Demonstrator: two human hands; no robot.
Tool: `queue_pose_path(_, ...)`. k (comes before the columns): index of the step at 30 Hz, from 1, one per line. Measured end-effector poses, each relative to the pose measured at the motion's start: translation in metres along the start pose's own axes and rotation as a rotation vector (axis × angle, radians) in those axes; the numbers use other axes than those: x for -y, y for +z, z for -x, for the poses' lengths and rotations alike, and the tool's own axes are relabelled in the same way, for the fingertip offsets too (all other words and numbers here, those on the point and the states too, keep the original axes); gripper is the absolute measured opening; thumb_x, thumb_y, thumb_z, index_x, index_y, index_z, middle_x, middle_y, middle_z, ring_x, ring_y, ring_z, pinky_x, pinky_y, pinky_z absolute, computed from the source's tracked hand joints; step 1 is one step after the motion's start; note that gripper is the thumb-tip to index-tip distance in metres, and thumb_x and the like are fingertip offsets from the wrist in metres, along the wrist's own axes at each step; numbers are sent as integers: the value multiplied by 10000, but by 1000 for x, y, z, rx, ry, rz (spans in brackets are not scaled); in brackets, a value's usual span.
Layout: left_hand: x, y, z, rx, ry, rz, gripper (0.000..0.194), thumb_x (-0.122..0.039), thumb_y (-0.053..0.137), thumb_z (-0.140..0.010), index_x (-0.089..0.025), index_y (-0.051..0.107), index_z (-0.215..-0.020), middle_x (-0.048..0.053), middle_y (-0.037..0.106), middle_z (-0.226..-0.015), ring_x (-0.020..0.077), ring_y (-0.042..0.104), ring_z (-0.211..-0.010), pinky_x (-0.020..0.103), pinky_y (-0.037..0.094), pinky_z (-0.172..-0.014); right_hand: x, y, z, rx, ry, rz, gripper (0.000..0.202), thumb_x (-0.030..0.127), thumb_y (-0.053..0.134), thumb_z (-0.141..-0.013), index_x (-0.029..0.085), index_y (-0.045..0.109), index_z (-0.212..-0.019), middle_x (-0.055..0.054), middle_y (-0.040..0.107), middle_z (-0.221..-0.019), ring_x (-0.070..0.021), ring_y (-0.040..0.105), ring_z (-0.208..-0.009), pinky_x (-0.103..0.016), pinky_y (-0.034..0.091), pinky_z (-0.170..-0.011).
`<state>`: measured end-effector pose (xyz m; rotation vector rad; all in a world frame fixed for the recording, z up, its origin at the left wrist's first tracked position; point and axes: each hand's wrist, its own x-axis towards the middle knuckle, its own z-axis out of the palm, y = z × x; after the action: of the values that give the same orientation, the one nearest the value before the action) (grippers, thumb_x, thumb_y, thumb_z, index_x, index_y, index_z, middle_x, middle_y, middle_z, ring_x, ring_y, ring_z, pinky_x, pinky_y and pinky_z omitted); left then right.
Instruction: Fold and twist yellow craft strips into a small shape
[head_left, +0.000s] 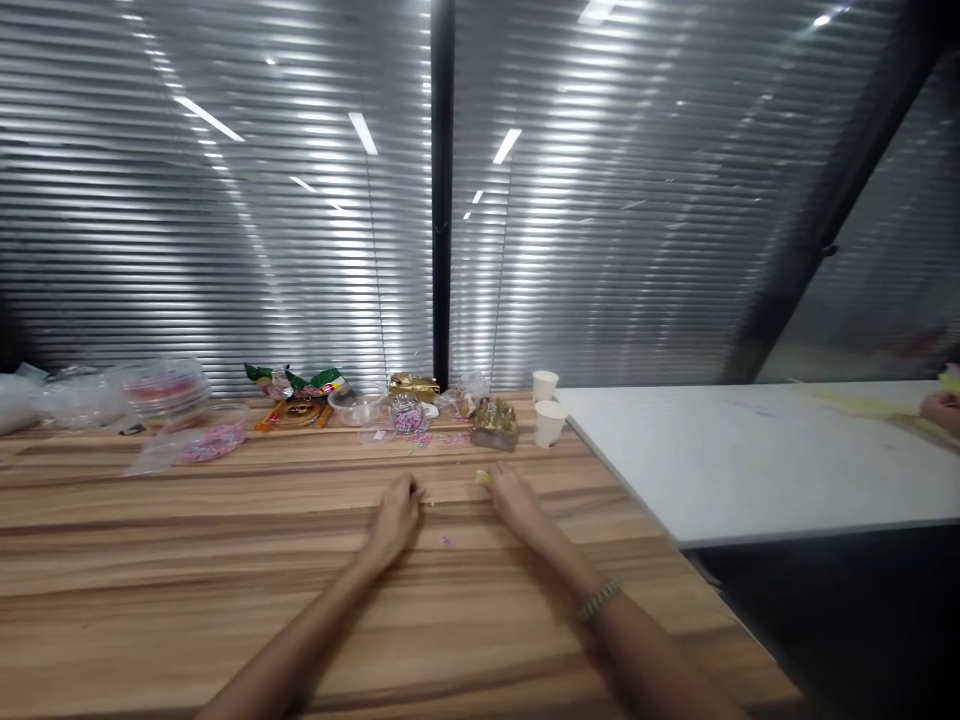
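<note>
My left hand (397, 515) is just above or on the wooden table, fingers pinched together; anything between them is too small to make out. To its right, my right hand (514, 502) has its fingers closed on a small yellow piece (482, 478), whose kind I cannot tell. A few pink and purple bits (446, 541) lie on the wood between my forearms. Behind my right hand stands a clear box of gold-coloured pieces (494, 426). A clear tub of pink and white bits (409, 416) sits beyond my left hand.
Two white paper cups (550, 424) stand near the right edge of the wooden table (187, 590). Stacked plastic lids (163, 390), bags and a green snack packet (322, 381) line the back. A white table (750, 460) adjoins; another person's hand (941, 408) shows there.
</note>
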<state>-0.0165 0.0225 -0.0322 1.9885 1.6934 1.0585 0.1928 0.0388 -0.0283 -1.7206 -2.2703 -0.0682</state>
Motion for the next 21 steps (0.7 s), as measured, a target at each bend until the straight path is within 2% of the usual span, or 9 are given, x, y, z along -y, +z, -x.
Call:
queue_pose_path(2, -12, 15, 11, 5, -8, 81, 145, -219, 389, -802, -183, 437, -670, 15, 547, -629, 153, 535, -621, 267, 433, -619, 8, 0, 1, -45, 36, -67, 212, 236, 337, -901, 154, 520, -968, -103, 602, -945, -206, 561, -842, -261, 367, -655)
queue_pose_path(5, -22, 28, 21, 23, -64, 510, 120, -284, 491, -748, -176, 465, -705, -20, 524, -580, 135, 532, -536, 242, 446, -515, 19, -1, 4, -121, 28, -279, 270, 310, 284, -918, 175, 508, -983, -84, 615, -882, -194, 569, -782, -261, 367, -640)
queue_pose_path(7, -21, 30, 23, -10, -96, 680, 156, -293, 572, -688, -160, 510, -740, -11, 552, -610, 135, 553, -554, 242, 460, -525, 24, 1, 7, -154, -24, -473, 298, 325, 260, -920, 169, 512, -946, -80, 609, -865, -184, 560, -782, -264, 376, -667)
queue_pose_path(10, -16, 25, 20, -69, -115, 722, 220, -283, 644, -629, -136, 580, -779, 30, 611, -674, 150, 586, -630, 254, 475, -604, 31, 7, 9, -148, -89, -752, 294, 370, 298, -901, 162, 503, -936, -82, 591, -903, -182, 539, -839, -281, 388, -729)
queue_pose_path(12, -14, 20, 18, -57, -104, 712, 233, -286, 655, -626, -133, 606, -795, 49, 639, -705, 163, 599, -668, 266, 480, -643, 35, 12, 10, -119, -102, -891, 289, 410, 365, -870, 168, 500, -951, -74, 579, -923, -180, 528, -862, -286, 393, -742)
queue_pose_path(15, -16, 15, 18, 8, -93, 726, 230, -288, 650, -639, -130, 621, -804, 73, 666, -765, 178, 615, -711, 284, 482, -687, 40, 17, 10, 4, -55, -1098, 357, 494, 388, -831, 162, 511, -885, -28, 553, -739, -142, 514, -648, -256, 403, -589)
queue_pose_path(17, -19, 13, 18, 29, -104, 739, 233, -287, 654, -637, -124, 628, -803, 86, 674, -793, 185, 621, -727, 290, 482, -699, 42, 18, 9, 85, -19, -1250, 420, 551, 393, -800, 152, 513, -852, 13, 489, -614, -107, 441, -500, -232, 362, -480)
queue_pose_path(21, -27, 9, 20, 16, -123, 765, 252, -271, 680, -606, -119, 641, -803, 72, 678, -732, 180, 625, -693, 282, 484, -686, 43, 12, 10, 123, 15, -1454, 455, 581, 484, -733, 138, 533, -825, 23, 483, -581, -93, 434, -488, -221, 352, -468)
